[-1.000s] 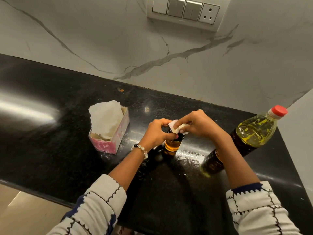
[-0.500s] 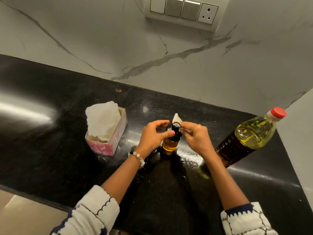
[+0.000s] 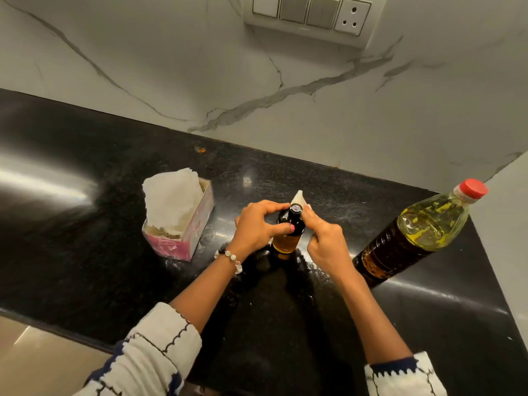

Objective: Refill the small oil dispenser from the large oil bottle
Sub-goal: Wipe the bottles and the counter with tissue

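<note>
The small oil dispenser is a dark glass bottle with a black top and amber oil inside. It stands upright on the black counter, mid-frame. My left hand wraps around its neck from the left. My right hand presses a folded white tissue against the dispenser's right and far side. The large oil bottle stands to the right with yellow oil and a red cap on it, untouched.
A pink tissue box with white tissues sticking up sits left of the dispenser. A marble wall with a switch panel rises behind the counter. The counter's front edge runs along the lower left.
My right hand has moved the tissue from the top of the dispenser down to its right side, uncovering the black top. My left hand has kept its hold on the neck.
</note>
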Tool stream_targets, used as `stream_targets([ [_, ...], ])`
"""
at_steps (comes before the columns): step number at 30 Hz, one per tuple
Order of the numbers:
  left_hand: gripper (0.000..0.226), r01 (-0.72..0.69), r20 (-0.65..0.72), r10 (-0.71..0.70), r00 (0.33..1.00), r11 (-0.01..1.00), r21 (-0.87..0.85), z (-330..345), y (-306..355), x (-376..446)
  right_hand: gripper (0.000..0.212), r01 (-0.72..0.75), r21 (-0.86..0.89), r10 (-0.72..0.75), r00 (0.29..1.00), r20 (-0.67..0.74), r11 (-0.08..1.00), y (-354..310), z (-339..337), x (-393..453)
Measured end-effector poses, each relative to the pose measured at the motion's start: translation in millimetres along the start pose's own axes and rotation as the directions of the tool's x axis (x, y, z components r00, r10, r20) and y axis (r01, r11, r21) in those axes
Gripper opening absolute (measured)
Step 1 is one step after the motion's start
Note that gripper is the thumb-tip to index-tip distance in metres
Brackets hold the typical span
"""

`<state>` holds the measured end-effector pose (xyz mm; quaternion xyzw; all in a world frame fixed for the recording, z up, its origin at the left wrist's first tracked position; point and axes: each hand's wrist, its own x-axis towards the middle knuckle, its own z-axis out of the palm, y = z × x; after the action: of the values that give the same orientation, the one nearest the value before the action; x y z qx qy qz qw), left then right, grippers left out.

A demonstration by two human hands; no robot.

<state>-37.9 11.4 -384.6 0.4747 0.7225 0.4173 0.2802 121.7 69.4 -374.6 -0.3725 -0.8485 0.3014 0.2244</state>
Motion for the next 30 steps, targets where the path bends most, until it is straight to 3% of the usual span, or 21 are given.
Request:
stream_targets([
  [5, 0.051, 0.026, 0.216, -0.003, 0.976, 0.994, -0.106, -14, -3, 7, 0.062, 0.033, -0.025, -0.036, 0.994, -0.108, 0.999, -1, 6, -29],
  [9, 0.058, 0.036, 0.284, 0.007, 0.959, 0.989, -0.145, -15, 1, 8, 0.057, -0.036, 0.038, 0.037, 0.999, -0.026, 0.999, 5, 2, -2],
  [13, 0.079, 0.072, 0.343, -0.021, 0.939, 0.988, -0.139, -20, 2, 13, 0.057, -0.012, 0.022, 0.011, 0.999, 0.045, 1.000, 5, -1, 6],
  [15, 0.076, 0.079, 0.290, -0.033, 0.956, 0.986, -0.148, -22, 1, 11, 0.056, 0.008, -0.028, -0.008, 1.000, 0.009, 1.000, 3, 2, -4],
  [19, 0.035, 0.029, -0.009, -0.029, 1.000, 0.997, -0.072, -15, 6, -5, 0.063, -0.026, -0.246, 0.020, 0.999, -0.030, 0.969, 1, 13, -16],
  [21, 0.037, -0.003, -0.086, 0.000, 0.996, 1.000, -0.029, -4, 8, -15, 0.063, -0.035, -0.283, 0.027, 0.999, -0.032, 0.959, -1, 16, -14],
  [25, 0.053, -0.060, -0.208, 0.077, 0.975, 0.994, 0.086, 13, 6, -20, 0.056, -0.035, -0.117, 0.031, 0.999, -0.038, 0.993, -2, 12, -7],
  [30, 0.054, -0.076, -0.176, 0.100, 0.979, 0.988, 0.138, 8, 8, -15, 0.054, -0.089, 0.184, 0.085, 0.996, 0.031, 0.979, 0, -3, 14],
])
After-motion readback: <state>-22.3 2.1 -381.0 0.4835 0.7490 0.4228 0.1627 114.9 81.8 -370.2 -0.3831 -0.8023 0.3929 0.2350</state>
